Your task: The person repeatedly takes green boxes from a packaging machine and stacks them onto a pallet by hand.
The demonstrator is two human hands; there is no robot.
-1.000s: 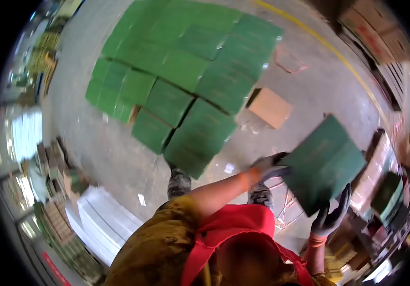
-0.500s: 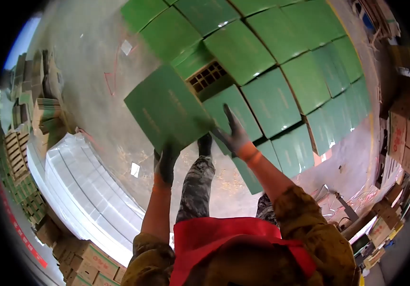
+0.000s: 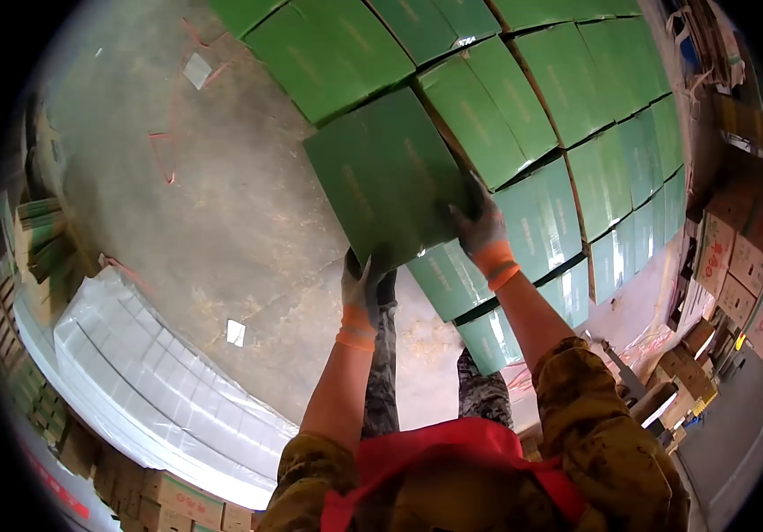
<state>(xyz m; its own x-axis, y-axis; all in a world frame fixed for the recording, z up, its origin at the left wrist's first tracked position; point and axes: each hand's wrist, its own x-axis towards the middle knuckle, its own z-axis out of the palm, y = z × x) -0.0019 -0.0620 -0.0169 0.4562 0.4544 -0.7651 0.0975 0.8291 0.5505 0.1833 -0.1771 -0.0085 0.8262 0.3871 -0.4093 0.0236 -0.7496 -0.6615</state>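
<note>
Dark-green rectangular cardboard box point(image 3: 386, 173) is now hiding the divided opening beside the bright-green cardboard boxes point(image 3: 488, 111), seemingly closing their gap; I'm holding its edges with grey-gloved left hand point(image 3: 360, 288) and right hand point(image 3: 485, 229), fingers half-curled.

Left of our left hand point(image 3: 359, 288), on the stained grey concrete floor point(image 3: 222, 222), we see a square white paper scrap point(image 3: 236, 332). Farther out beyond that hand lie a thin red strap point(image 3: 161, 135) and a second pale square scrap point(image 3: 197, 71). Left of and behind it, we have a long white plastic-wrapped stack point(image 3: 151, 381). Well right of our right hand point(image 3: 484, 226), brown cardboard boxes with red print point(image 3: 736, 266) stand piled.
</note>
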